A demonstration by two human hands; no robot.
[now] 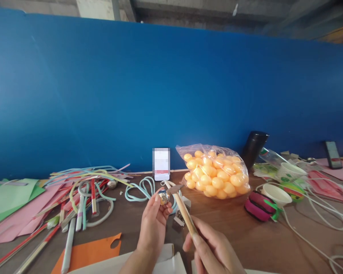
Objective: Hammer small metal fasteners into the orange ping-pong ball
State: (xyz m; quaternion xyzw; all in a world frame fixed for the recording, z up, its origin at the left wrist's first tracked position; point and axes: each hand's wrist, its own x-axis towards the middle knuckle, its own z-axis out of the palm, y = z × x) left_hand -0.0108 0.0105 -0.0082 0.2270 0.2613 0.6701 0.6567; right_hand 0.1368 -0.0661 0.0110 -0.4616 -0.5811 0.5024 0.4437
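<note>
Between the fingertips and thumb of my left hand (154,220) is a small shiny silver ball (163,197), patterned on its surface. My right hand (210,247) is wrapped round the wooden handle of a small hammer (185,213). The hammer's metal head is up beside the ball, close to it; whether they touch I cannot tell. Just behind the hammer handle, a small open box (179,220) is partly hidden. Light-blue cord (143,190) lies coiled on the table behind my left hand.
A clear bag of orange balls (217,173) lies beyond my right hand. Coloured paper (11,201), tubes and cords (85,198) cover the left side. To the right are a magenta pouch (260,206), a white bowl (276,195) and white cables (311,224). A blue partition (160,83) stands behind.
</note>
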